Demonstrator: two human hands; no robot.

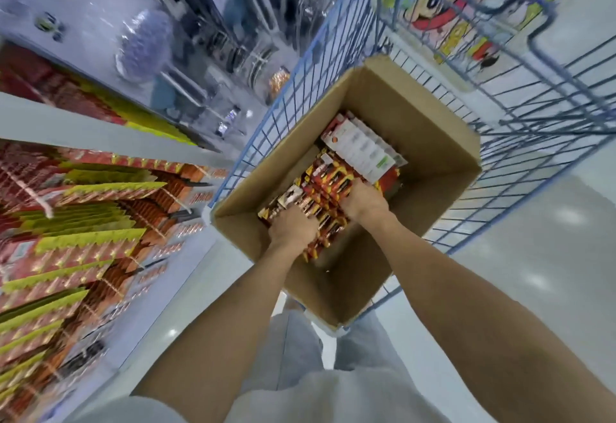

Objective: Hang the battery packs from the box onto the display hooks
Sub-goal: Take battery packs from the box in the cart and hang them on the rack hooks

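An open cardboard box [430,129] sits in a blue wire cart. Inside lies a pile of red, black and yellow battery packs [328,182], with a few white-backed packs [363,145] turned over at the far end. Both my hands are down in the box. My left hand [291,227] grips the near left end of a stack of packs. My right hand [363,199] grips the same stack from the right. My fingertips are hidden among the packs. To the left, display hooks [73,222] carry rows of hanging battery packs.
The blue wire cart [263,129] surrounds the box and stands close to the shelf on the left. Colourful cartoon packaging [466,9] lies at the cart's far end. Shelves of clear-packed goods [186,39] run above the battery display. Pale shiny floor [540,256] lies to the right.
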